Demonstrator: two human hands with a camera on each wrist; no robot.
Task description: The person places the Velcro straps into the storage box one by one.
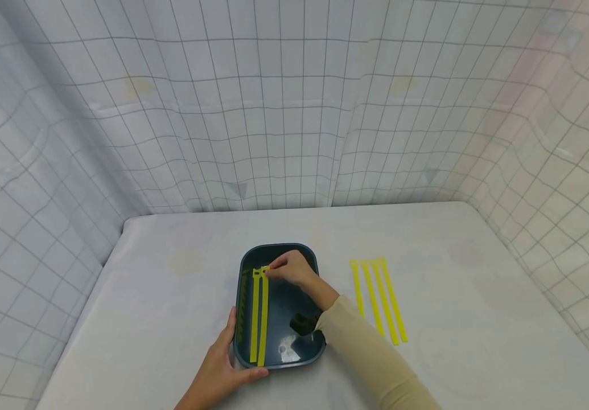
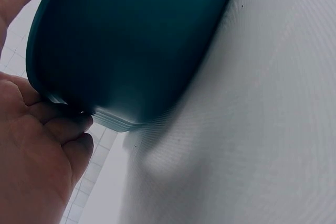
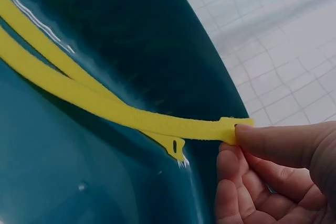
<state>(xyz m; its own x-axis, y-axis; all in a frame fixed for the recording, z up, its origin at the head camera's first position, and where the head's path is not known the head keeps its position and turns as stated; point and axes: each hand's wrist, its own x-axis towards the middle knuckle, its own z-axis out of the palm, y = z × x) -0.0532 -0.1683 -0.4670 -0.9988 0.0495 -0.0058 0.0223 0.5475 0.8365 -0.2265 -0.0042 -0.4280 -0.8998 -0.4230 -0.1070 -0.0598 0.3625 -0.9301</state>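
Observation:
A dark teal tray (image 1: 291, 302) lies on the table. My left hand (image 1: 222, 364) grips its near left corner, thumb along the near rim and fingers against the left side. In the left wrist view, curled fingers (image 2: 73, 129) hold the tray's edge. Over the tray, my right hand (image 1: 294, 269) pinches the far, slotted end of a yellow hook-and-loop cable tie (image 3: 184, 128) between thumb and fingertips. That end is raised, while the strap's long part runs down the tray. A second yellow tie (image 1: 255, 319) lies beside it on the left, its slotted head under the held one.
Several more yellow ties (image 1: 392, 299) lie side by side on the white-covered table (image 1: 458, 296), right of the tray; my right sleeve (image 1: 371, 353) partly covers them. A white grid-patterned curtain (image 1: 284, 114) hangs behind the table and along both sides.

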